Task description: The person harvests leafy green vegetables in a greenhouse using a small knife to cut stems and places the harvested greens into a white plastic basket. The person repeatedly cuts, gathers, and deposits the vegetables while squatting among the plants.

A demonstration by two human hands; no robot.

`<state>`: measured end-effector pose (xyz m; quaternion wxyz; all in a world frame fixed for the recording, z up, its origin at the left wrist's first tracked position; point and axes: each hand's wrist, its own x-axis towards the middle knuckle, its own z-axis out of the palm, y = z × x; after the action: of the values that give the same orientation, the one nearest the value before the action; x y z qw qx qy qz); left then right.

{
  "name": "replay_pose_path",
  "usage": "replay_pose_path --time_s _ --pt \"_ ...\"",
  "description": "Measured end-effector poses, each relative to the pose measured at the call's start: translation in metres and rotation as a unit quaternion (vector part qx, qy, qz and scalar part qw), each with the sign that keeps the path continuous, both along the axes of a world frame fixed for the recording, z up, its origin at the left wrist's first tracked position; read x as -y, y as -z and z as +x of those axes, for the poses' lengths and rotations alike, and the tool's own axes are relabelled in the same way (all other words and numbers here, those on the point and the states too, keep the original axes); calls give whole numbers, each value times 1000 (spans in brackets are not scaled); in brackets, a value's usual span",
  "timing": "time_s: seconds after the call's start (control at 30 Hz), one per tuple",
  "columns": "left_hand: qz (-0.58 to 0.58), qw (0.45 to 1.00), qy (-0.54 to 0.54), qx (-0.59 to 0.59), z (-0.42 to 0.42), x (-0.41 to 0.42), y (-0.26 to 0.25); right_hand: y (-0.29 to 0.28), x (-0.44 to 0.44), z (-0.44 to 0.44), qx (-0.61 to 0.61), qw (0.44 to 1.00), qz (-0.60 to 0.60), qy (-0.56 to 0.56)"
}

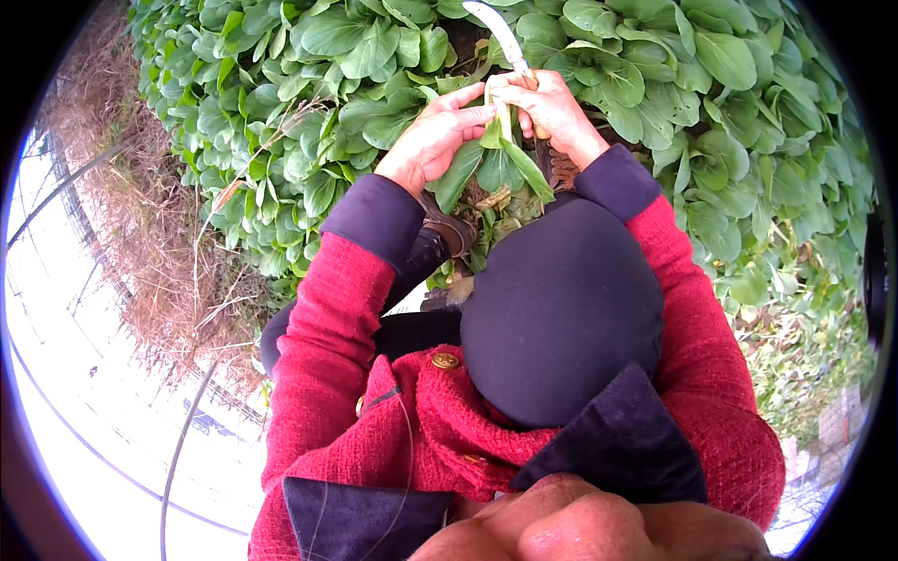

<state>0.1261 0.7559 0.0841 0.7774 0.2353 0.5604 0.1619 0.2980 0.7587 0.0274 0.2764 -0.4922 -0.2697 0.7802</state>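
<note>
Both my hands are raised in front of my knees around a small leafy green plant [499, 130], perhaps bok choy. Its pale stalk end points up and its leaves hang down. My left hand [438, 137] pinches the stalk from the left with thumb and fingertips. From the other side, my right hand [554, 116] touches the top of the stalk with its thumb. The same hand grips a small curved sickle knife [499, 31], whose blade points away from me. My right fingers hide most of the handle.
Dense leafy greens [365, 42] grow in front and on both sides. Dry brown grass [140, 231] borders them on the left, beside netting [63, 301] and a thin dark pole [184, 449]. A brown shoe [452, 231] stands among loose leaves close below my hands.
</note>
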Motion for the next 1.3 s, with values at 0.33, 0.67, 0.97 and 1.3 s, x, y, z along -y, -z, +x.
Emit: replay_pose_path --time_s 0.33,0.67,0.97,1.3 --pt "-64 992 74 -78 -7 0 5 -9 -3 8 17 991 -9 -134" --pt "19 895 392 -213 -16 -26 -28 23 4 3 225 935 229 -149" --pt "427 497 571 -495 16 -111 7 29 -12 -15 316 909 219 -158" --pt "274 408 654 -574 -42 -143 21 81 -44 -72 267 927 253 -66"
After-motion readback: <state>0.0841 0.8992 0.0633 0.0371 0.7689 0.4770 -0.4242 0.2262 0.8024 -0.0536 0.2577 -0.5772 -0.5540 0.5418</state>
